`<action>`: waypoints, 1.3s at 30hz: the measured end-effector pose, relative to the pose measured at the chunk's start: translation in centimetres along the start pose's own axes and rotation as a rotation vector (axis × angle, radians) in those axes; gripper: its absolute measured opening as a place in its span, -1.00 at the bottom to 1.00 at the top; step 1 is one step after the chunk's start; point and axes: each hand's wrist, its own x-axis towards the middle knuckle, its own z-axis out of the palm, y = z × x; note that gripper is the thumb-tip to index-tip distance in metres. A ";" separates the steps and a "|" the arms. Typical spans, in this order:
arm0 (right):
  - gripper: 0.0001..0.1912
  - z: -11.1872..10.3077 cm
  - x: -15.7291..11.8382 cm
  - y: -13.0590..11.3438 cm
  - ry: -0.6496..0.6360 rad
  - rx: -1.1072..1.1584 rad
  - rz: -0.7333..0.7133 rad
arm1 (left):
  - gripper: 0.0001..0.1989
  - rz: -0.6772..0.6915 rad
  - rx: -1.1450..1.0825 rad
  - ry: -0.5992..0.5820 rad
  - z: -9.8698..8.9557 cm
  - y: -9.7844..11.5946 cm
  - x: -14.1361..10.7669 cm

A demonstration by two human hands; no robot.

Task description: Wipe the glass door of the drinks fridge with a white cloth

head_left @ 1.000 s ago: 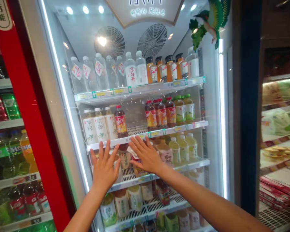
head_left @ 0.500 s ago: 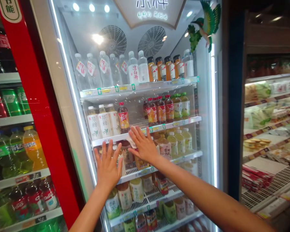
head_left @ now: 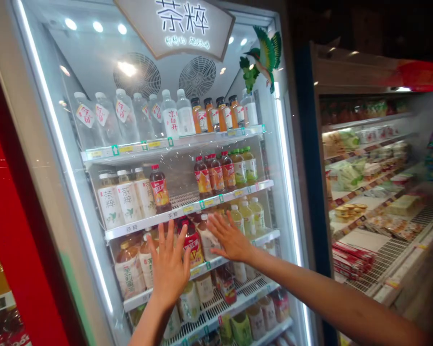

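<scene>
My left hand [head_left: 169, 264] is raised with its fingers spread, palm toward the glass front of a lit drinks cooler [head_left: 67, 158]. To its right, my right hand [head_left: 231, 238] is also flat, fingers stretched toward the upper left. Neither hand visibly grips anything; I cannot tell whether the palms touch the glass. Behind the fingers stand a red-labelled tea bottle [head_left: 191, 242] and a pale-labelled bottle [head_left: 208, 236], both partly hidden. A jasmine tea bottle [head_left: 129, 271] is left of my left hand. Above are white-labelled tea bottles [head_left: 110, 202] and a red-capped bottle [head_left: 159, 190].
Clear water bottles [head_left: 122, 113] line the top shelf. A green bird decoration [head_left: 267, 55] sits at the cooler's upper right, near a lit sign [head_left: 180, 24]. Beyond the cooler is an open chilled shelf unit [head_left: 414, 240] with packed food. A red cabinet [head_left: 7, 202] borders the left.
The view has swung right, so the cooler sits further left and more of the food shelves shows. Both hands remain spread before the glass, now lower against the shelves, with my right hand further right.
</scene>
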 end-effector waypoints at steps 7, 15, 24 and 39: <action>-0.12 -0.5 -4.0 7.2 -0.027 -0.001 0.116 | -0.34 0.045 -0.010 0.024 3.5 6.8 4.1; -0.15 -2.1 -11.9 13.6 -0.053 0.062 -0.155 | -0.32 0.136 0.022 0.025 6.6 13.7 7.3; -0.02 -0.6 -12.6 19.0 0.030 0.039 0.083 | -0.25 0.172 0.072 0.018 10.5 18.9 10.0; 0.00 -1.6 -6.5 16.6 0.035 0.046 0.148 | -0.29 0.080 0.083 0.040 10.2 15.5 10.4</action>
